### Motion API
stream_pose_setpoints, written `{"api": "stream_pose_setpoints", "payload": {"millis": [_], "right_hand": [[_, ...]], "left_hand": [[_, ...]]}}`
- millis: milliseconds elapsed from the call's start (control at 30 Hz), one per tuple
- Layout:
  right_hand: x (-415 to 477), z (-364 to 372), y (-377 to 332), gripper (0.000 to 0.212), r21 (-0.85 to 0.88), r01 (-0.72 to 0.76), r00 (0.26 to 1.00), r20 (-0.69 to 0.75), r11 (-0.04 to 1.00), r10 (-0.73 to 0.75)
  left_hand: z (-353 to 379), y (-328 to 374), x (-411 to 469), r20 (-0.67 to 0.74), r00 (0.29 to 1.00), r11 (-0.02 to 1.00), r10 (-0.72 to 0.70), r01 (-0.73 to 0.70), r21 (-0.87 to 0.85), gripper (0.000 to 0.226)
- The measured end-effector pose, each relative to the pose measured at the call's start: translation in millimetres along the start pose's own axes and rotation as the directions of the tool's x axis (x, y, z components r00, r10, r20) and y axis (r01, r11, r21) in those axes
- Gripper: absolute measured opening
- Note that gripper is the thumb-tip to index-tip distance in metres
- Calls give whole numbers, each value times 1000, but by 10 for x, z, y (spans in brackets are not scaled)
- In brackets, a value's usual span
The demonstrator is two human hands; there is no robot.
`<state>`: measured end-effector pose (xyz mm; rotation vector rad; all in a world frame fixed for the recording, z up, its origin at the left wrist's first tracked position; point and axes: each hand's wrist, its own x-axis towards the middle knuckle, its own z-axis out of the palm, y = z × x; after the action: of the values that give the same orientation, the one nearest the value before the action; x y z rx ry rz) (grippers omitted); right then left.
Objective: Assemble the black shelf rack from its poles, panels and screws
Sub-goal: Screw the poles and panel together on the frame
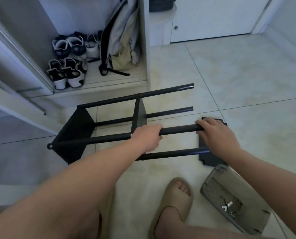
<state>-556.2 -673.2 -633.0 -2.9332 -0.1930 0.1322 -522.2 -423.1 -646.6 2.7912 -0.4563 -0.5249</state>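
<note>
The black shelf rack [85, 133] lies on its side on the tiled floor, with two panels joined by several poles. My left hand [148, 138] grips one near pole [178, 130] close to the middle panel [140, 114]. My right hand [214, 133] grips the free end of that same pole. Under my right hand a loose black panel [211, 159] lies flat on the floor, touching the end of the lowest pole [174, 154]. Two far poles [169, 90] stick out to the right with bare ends.
A grey tray [230, 195] at lower right holds screws and a small wrench [227, 207]. My foot in a beige slipper [174, 202] stands beside it. An open closet with shoes [66, 66] and a hanging bag [123, 40] is behind the rack.
</note>
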Motion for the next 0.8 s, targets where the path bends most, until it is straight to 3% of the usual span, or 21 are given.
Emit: {"api": "stream_pose_setpoints", "payload": {"millis": [167, 300, 433, 533, 700, 800], "right_hand": [[43, -676, -589, 33, 163, 123, 980, -178, 979, -93], [46, -1123, -1039, 33, 248, 203, 952, -276, 947, -132], [82, -1620, -1503, 21, 366, 228, 942, -317, 902, -110], [104, -1964, -1899, 24, 441, 255, 929, -358, 860, -92], [191, -2331, -2529, 21, 408, 364, 892, -412, 837, -187], [244, -2434, -2829, 29, 369, 397, 880, -415, 840, -233]], "left_hand": [[-762, -176, -397, -141, 990, 1000, -3, 7, 30, 5], [-1164, -304, -700, -253, 967, 999, -38, 36, -13, 15], [-1466, -410, -980, -394, 910, 992, -126, 104, -77, 7], [-1703, -479, -1180, -455, 871, 980, -186, 130, -152, 11], [-1958, -701, -1391, -499, 821, 929, -278, 97, -358, 27], [-2035, -797, -1509, -506, 802, 872, -318, 37, -489, 34]]}}
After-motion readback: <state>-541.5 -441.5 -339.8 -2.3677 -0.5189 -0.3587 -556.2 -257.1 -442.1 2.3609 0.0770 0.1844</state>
